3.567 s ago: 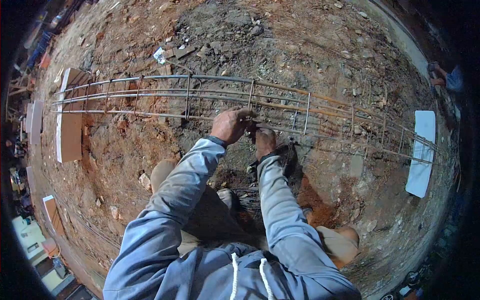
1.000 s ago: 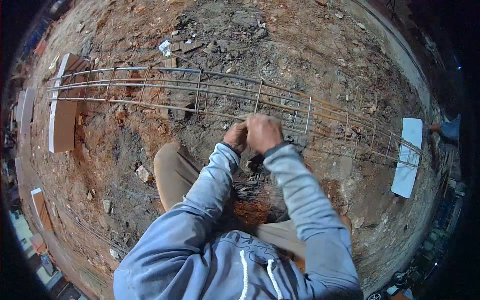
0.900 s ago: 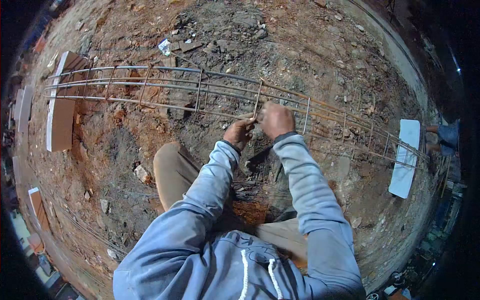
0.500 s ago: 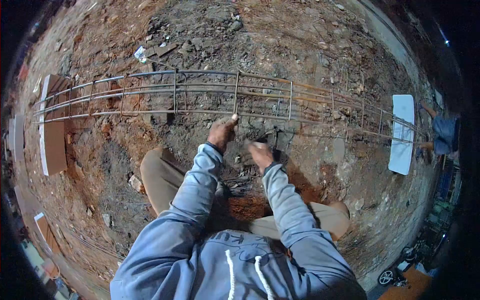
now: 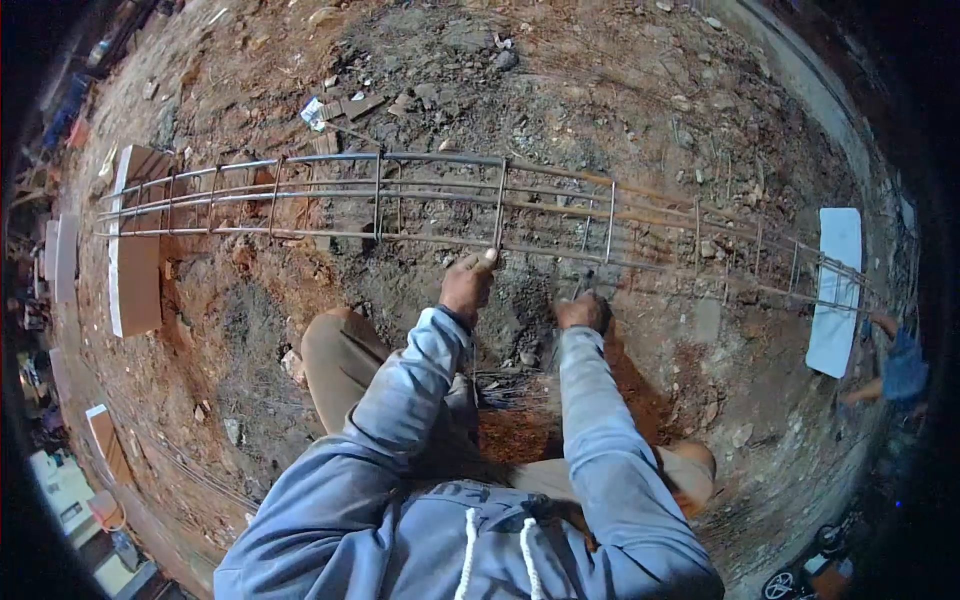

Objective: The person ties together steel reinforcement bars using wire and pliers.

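A long rebar cage (image 5: 420,190) of steel bars and square stirrups lies across the dirt. It rests on a white block (image 5: 135,270) at the left and another white block (image 5: 838,290) at the right. My left hand (image 5: 467,283) is raised to the near bar, thumb and fingers pinched at the joint with a stirrup (image 5: 497,205). My right hand (image 5: 583,310) hangs lower, just under the near bar and close to the ground. It is curled into a fist with its back to me; anything inside it is hidden. I crouch in a grey hooded top.
A bundle of thin wires (image 5: 500,385) lies on the red soil between my knees. Stones and scraps litter the ground beyond the cage. Another person (image 5: 900,365) crouches at the far right edge. More white blocks (image 5: 105,435) lie at the left.
Both hands were together at the near bar a second ago. My right hand has since dropped away down and to the right; my left hand stays at the stirrup joint.
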{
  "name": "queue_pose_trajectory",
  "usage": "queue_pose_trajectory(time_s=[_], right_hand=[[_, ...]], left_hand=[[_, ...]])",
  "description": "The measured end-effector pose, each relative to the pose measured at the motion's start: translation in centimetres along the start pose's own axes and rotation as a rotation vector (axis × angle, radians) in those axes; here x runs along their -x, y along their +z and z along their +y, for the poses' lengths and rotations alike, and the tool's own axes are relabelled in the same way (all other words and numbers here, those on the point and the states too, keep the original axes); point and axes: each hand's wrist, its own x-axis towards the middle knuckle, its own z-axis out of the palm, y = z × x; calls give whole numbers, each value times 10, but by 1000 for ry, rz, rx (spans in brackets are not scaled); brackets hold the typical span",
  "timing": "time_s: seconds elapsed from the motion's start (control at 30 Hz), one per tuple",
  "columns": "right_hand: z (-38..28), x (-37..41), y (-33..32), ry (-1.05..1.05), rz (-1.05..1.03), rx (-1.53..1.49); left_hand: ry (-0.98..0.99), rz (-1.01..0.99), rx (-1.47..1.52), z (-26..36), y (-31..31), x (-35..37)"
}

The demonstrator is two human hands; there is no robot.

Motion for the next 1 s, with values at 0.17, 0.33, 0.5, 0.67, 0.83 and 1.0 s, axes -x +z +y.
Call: queue_pose_trajectory(time_s=[0.17, 0.33, 0.5, 0.67, 0.83, 1.0], right_hand=[[-9, 44, -58, -23, -430, -823], [-61, 130, -97, 56, -920, -1257], [-76, 126, -108, 17, -734, -549], [-103, 112, -134, -307, -563, -87], [-125, 109, -146, -202, -596, 192], [-137, 115, -154, -269, -615, 280]], left_hand=[[77, 16, 106, -8, 3, 2], [82, 56, -40, -6, -1, -6], [183, 125, -259, -7, -9, -8], [197, 59, -123, -10, -5, -3], [205, 89, -151, -10, -5, -4], [163, 54, -133, -13, -8, -10]])
